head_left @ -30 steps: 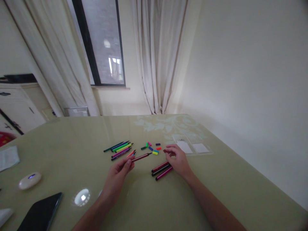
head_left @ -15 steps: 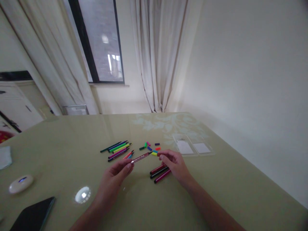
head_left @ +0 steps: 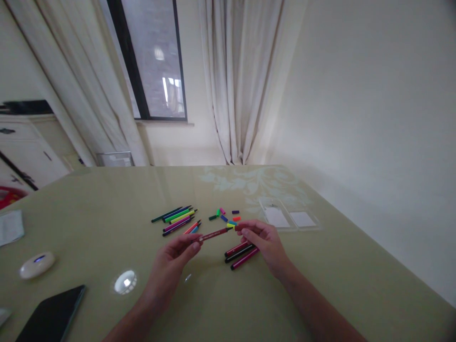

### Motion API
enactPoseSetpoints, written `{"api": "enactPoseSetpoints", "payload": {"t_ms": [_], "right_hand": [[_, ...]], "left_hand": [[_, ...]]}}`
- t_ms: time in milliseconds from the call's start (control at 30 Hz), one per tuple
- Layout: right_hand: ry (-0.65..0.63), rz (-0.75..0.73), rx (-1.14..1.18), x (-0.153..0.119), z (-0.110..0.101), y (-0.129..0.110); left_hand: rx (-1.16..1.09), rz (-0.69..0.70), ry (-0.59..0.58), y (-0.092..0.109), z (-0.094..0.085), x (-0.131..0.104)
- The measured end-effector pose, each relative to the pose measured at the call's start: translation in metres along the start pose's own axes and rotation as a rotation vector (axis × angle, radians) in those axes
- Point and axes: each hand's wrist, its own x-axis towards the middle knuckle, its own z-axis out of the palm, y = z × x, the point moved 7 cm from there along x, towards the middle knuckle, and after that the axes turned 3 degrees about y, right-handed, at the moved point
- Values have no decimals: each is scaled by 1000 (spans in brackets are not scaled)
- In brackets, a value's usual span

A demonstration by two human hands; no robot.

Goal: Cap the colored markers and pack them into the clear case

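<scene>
A dark red marker [head_left: 213,234] with its dark tip bare is pinched at its rear end by my left hand [head_left: 174,261]. Between the fingertips of my right hand [head_left: 265,244] is a dark red cap [head_left: 239,227], close to the marker's tip. Several uncapped markers [head_left: 180,215] lie in a bunch beyond my left hand. Loose coloured caps [head_left: 223,218] are scattered past the held marker. Under my right hand rest capped markers, among them a black one [head_left: 238,254] and a magenta one [head_left: 244,259], partly covered by the fingers.
A clear plastic case [head_left: 302,219] with white inserts lies at the right of the table [head_left: 213,304]. On the left are a dark tablet or phone [head_left: 53,313], a white oval device [head_left: 37,265], a round shiny object [head_left: 125,282] and a folded cloth or tissue [head_left: 11,227].
The cap in my right hand now shows clearly, lined up near the marker's tip. The whole view has shifted slightly, with the table objects appearing a little further right.
</scene>
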Motion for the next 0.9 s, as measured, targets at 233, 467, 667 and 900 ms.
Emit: {"api": "enactPoseSetpoints", "payload": {"t_ms": [233,467,667,900], "right_hand": [[-14,-22,-16,-1,3,-4],[-54,11,3,-2,6,0],[-93,39,-2,-4,10,4],[-90,49,-40,-4,7,7]], "left_hand": [[-1,-4,-19,0,2,0],[29,3,-40,-4,3,0],[39,-1,-48,-5,4,-1],[70,-14,-70,-2,7,-3]]}}
